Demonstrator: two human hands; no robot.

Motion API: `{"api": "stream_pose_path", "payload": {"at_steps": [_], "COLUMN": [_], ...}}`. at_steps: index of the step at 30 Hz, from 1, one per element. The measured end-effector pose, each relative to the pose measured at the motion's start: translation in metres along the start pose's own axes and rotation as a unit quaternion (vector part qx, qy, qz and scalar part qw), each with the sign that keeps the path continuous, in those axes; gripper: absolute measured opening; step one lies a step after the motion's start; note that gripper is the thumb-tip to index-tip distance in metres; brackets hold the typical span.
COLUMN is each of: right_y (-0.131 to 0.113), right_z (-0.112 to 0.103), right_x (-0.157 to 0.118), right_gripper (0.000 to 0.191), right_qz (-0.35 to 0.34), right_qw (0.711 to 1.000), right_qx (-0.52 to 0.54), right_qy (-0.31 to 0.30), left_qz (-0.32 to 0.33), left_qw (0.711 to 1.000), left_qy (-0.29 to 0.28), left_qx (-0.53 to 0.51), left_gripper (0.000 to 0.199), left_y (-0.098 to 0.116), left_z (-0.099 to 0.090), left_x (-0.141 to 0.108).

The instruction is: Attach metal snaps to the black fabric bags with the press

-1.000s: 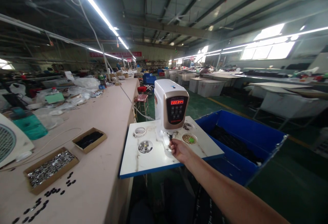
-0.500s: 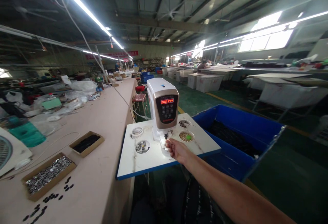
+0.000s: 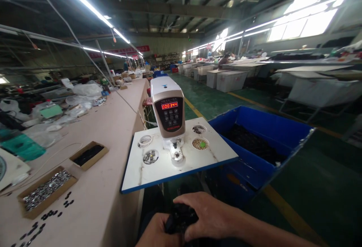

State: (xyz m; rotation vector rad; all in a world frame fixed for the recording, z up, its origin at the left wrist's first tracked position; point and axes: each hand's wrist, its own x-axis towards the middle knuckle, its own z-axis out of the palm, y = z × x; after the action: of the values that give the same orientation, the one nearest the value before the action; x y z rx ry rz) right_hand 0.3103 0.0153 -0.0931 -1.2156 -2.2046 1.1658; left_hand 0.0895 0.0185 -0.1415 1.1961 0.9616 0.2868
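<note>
Both my hands are low in the view, in front of the press machine (image 3: 169, 107). My right hand (image 3: 210, 215) curves over a bunched black piece (image 3: 182, 215), thumb and fingers gripping it. At its other side my left hand (image 3: 160, 233) is closed on the same black piece. It looks like dark fabric or webbing; its exact kind is hard to make out. The press machine has a lit red display, and its die post (image 3: 177, 158) stands bare on the white tabletop (image 3: 166, 175).
Round wells in the tabletop hold brass-coloured pieces (image 3: 196, 144) and metal parts (image 3: 152, 157). At the left, a bench carries a box of silver rings (image 3: 46, 190), a box of black pieces (image 3: 87, 155) and scattered black discs (image 3: 49, 214). A blue bin (image 3: 243, 164) stands at right.
My right hand has left the machine's die area and come down towards me onto the black piece. My left hand has come into view. The camera view has shifted slightly.
</note>
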Motion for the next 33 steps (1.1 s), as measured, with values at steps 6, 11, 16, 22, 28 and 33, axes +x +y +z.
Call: {"api": "stream_pose_path", "payload": {"at_steps": [6, 11, 16, 22, 28, 33], "right_y": [0.038, 0.045, 0.051, 0.055, 0.060, 0.065], "right_z": [-0.006, -0.009, -0.020, -0.038, -0.038, -0.035], "right_x": [0.007, 0.013, 0.027, 0.037, 0.047, 0.058], "right_gripper": [0.050, 0.032, 0.026, 0.017, 0.015, 0.025], "right_qz": [0.072, 0.082, 0.093, 0.095, 0.117, 0.116], "right_qw": [0.992, 0.986, 0.984, 0.989, 0.988, 0.984], "right_qx": [0.100, 0.147, 0.148, 0.105, 0.099, 0.098], "right_qy": [-0.011, -0.004, -0.025, -0.045, 0.033, 0.090], "left_qz": [0.036, 0.024, -0.021, -0.017, 0.017, 0.032], "left_qw": [0.987, 0.984, 0.980, 0.980, 0.980, 0.984], "left_qy": [-0.021, -0.052, -0.077, -0.093, -0.063, -0.033], "left_qx": [0.156, 0.168, 0.180, 0.175, 0.186, 0.170], "left_gripper": [0.033, 0.027, 0.020, 0.018, 0.018, 0.018], "left_y": [0.043, 0.061, 0.073, 0.076, 0.076, 0.076], "left_z": [-0.003, -0.018, -0.034, -0.041, -0.049, -0.056], "left_x": [0.016, 0.027, 0.044, 0.066, 0.085, 0.096]}}
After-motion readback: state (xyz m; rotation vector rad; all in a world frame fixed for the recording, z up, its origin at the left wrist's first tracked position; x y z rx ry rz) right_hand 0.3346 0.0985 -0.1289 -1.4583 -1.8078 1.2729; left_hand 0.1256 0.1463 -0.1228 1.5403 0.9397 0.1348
